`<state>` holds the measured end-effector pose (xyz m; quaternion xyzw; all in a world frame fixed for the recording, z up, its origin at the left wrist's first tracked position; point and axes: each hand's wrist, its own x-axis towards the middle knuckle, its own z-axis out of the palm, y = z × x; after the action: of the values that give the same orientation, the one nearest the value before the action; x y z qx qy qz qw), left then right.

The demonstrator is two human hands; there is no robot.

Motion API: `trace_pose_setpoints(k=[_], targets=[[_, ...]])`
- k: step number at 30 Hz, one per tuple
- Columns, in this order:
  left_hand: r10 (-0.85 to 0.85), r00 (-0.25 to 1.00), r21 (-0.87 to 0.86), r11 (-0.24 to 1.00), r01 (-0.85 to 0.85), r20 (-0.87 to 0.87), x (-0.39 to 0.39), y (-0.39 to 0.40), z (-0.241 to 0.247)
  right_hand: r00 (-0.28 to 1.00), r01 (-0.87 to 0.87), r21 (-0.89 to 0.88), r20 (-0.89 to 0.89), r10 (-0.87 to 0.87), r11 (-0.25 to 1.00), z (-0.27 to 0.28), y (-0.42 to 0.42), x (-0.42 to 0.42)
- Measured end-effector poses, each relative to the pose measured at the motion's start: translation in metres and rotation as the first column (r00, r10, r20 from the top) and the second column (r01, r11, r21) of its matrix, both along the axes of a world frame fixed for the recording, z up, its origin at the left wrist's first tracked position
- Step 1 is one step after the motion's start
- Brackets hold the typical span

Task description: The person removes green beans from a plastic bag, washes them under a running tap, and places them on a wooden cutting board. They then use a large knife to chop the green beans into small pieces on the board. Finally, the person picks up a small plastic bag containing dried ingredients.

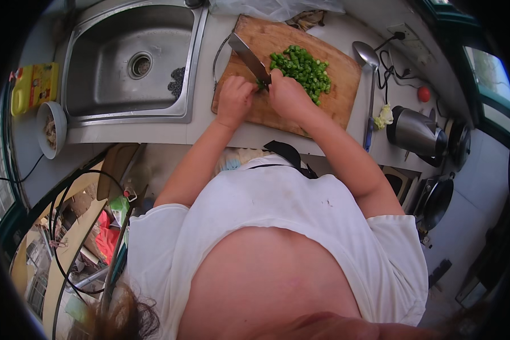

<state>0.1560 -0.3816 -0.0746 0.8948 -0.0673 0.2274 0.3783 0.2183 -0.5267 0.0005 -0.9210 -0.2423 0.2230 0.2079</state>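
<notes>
My right hand is closed around the handle of a kitchen knife, whose broad blade points up and to the left over a wooden cutting board. Just left of the knife, my left hand has its fingers curled on a small green piece of vegetable near the blade. Most of that piece is hidden by the fingers. A pile of chopped green vegetable, cut in short pieces, lies on the board beyond and to the right of my right hand.
Left of the board is a steel sink with a dark scouring pad. A bowl of food and a yellow jug stand farther left. To the right are a ladle, an electric kettle and a red tomato-like item.
</notes>
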Motion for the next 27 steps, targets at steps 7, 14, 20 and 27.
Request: trace_pose_setpoints(k=[7, 14, 20, 27], targets=[[0.026, 0.996, 0.073, 0.997, -0.033, 0.091, -0.007, 0.001, 0.013, 0.992, 0.107, 0.028, 0.057, -0.109, 0.994, -0.009, -0.011, 0.001], [0.01, 0.998, 0.086, 0.996, -0.006, -0.054, -0.016, -0.006, 0.011, 0.999, -0.047, -0.015, -0.014, 0.047, 0.999, 0.025, -0.023, -0.01], [0.077, 0.997, 0.058, 0.995, -0.078, 0.012, -0.045, 0.022, 0.015, 0.99, -0.118, 0.001, -0.073, 0.118, 0.993, 0.016, -0.008, -0.008], [-0.104, 0.995, -0.002, 0.995, 0.104, 0.013, -0.009, -0.005, 0.01, 0.993, 0.115, -0.08, -0.028, -0.117, 0.99, 0.015, -0.047, -0.011]])
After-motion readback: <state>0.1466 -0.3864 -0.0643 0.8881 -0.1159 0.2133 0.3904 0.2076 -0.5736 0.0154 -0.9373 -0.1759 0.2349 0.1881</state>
